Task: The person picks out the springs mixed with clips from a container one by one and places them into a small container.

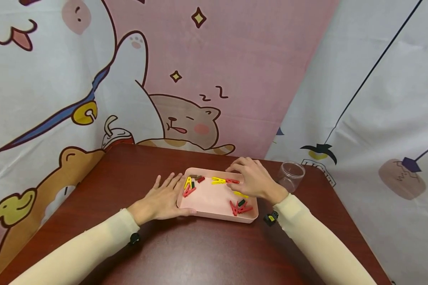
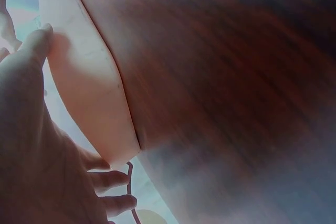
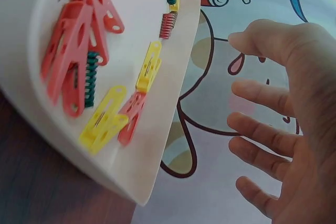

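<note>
My left hand (image 1: 163, 199) rests against the left end of a pink tray (image 1: 217, 215), its thumb along the front wall in the left wrist view. My right hand (image 1: 253, 178) hovers over the tray's back right, fingers spread and holding nothing in the right wrist view. Below it lie a yellow clothespin (image 3: 103, 120), another yellow clothespin (image 3: 148, 67) and a red clothespin (image 3: 133, 115). Red clothespins (image 1: 235, 208) cluster with a green ribbed piece (image 3: 91, 80) at the front right. A yellow clothespin (image 1: 188, 183) and a red clothespin (image 1: 189, 191) lie by my left fingers.
A clear, round plastic jar (image 1: 291, 176) stands on the brown table (image 1: 199, 253), just beyond my right wrist. Small dark red (image 1: 201, 179) and brown ribbed pieces lie in the tray's back left corner. A cartoon-printed cloth (image 1: 214, 79) hangs behind the table.
</note>
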The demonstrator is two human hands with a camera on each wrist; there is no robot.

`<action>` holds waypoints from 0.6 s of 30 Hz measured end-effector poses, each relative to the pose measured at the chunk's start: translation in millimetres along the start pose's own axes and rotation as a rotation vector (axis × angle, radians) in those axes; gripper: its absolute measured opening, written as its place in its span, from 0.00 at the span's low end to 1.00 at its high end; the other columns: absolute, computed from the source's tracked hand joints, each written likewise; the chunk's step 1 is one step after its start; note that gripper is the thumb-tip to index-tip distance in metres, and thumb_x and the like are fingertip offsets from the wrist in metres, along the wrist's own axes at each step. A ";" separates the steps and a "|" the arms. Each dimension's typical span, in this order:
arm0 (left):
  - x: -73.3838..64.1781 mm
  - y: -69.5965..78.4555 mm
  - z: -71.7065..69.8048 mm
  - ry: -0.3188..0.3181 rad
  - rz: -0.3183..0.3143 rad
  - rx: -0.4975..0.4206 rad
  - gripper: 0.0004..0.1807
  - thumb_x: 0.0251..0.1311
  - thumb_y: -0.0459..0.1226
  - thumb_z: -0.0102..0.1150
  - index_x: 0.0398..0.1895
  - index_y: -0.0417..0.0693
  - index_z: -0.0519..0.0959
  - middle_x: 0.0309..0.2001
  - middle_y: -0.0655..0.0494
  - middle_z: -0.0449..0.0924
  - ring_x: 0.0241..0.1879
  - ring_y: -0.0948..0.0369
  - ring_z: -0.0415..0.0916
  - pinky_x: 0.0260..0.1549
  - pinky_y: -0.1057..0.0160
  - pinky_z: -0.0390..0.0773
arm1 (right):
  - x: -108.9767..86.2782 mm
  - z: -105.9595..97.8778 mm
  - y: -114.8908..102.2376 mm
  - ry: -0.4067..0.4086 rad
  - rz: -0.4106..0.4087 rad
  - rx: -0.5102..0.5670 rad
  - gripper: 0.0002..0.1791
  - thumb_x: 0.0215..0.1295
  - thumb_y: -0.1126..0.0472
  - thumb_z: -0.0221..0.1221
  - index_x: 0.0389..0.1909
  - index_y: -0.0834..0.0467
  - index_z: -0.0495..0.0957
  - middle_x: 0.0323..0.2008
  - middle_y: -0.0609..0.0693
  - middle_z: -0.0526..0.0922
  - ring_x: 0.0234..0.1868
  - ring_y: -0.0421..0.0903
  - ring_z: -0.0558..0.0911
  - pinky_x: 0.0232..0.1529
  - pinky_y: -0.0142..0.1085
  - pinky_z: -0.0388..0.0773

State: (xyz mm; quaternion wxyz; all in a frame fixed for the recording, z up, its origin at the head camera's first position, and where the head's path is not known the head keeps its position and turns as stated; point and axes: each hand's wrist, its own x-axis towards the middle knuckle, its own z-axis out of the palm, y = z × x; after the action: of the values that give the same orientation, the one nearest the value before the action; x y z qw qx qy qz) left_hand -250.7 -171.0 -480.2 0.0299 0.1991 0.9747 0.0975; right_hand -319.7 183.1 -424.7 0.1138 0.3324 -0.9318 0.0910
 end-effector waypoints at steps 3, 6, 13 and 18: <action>0.3 0.0 0.2 0.000 0.001 0.000 0.76 0.65 0.86 0.55 0.99 0.44 0.48 0.97 0.41 0.52 0.96 0.35 0.49 0.89 0.17 0.46 | 8.1 3.4 -3.2 -0.012 -0.021 -0.014 0.23 0.70 0.38 0.76 0.61 0.43 0.94 0.66 0.51 0.90 0.72 0.58 0.84 0.74 0.65 0.80; 0.1 -0.6 0.7 0.001 0.002 0.008 0.77 0.64 0.88 0.54 0.99 0.45 0.47 0.97 0.41 0.51 0.96 0.35 0.48 0.89 0.17 0.47 | 16.4 7.1 -5.9 -0.022 -0.044 -0.016 0.23 0.70 0.38 0.76 0.61 0.42 0.94 0.65 0.50 0.90 0.71 0.56 0.84 0.73 0.64 0.81; -0.7 -1.3 1.3 0.012 0.006 0.013 0.78 0.63 0.89 0.53 0.99 0.45 0.48 0.97 0.41 0.52 0.96 0.36 0.49 0.89 0.19 0.50 | 34.7 15.4 -12.7 -0.049 -0.073 0.003 0.23 0.70 0.39 0.77 0.62 0.41 0.93 0.65 0.49 0.89 0.70 0.54 0.85 0.73 0.62 0.80; -1.0 -0.8 0.2 0.013 0.004 0.003 0.78 0.62 0.88 0.55 0.99 0.45 0.47 0.97 0.41 0.52 0.96 0.35 0.49 0.89 0.18 0.50 | 46.4 21.1 -16.9 -0.069 -0.080 0.022 0.23 0.72 0.38 0.76 0.63 0.41 0.93 0.67 0.48 0.88 0.71 0.53 0.85 0.73 0.63 0.80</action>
State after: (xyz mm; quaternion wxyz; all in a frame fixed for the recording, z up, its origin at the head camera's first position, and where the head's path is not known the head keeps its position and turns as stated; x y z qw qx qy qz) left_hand -250.0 -172.0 -480.5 0.0229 0.2005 0.9746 0.0973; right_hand -347.0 137.3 -430.7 0.0814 0.3733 -0.9202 0.0850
